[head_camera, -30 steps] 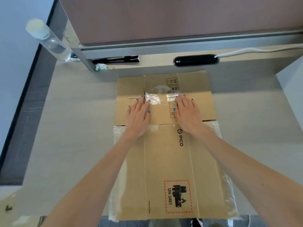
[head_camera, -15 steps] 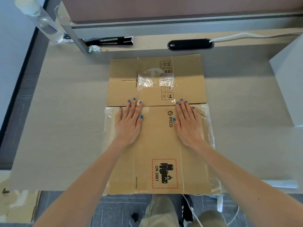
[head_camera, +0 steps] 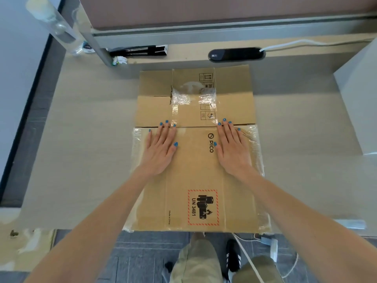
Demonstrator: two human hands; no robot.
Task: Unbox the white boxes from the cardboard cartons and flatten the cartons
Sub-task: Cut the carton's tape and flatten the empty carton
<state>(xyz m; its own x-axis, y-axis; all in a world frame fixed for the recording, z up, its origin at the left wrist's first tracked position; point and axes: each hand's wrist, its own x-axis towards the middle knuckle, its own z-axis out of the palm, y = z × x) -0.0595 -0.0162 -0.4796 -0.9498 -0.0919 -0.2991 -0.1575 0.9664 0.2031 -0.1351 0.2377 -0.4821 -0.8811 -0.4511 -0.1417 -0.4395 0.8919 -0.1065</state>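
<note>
A flattened brown cardboard carton with a PICO logo and a UN 3481 label lies in the middle of the desk, its end flaps folded out at the far side, with crumpled clear tape on them. My left hand presses flat on the carton's left half, fingers straight, tips at the flap crease. To its right my right hand lies flat on the panel in the same way. A white box stands at the desk's right edge, cut off by the frame.
The light wooden desk has a grey partition along its back. A black oval cable port with a white cable, a black flat item and a clear bottle sit at the back. Below the front edge are floor, legs and cables.
Both hands slid back toward me from the far flaps onto the main panel, staying flat. In the last half second they hardly moved.
</note>
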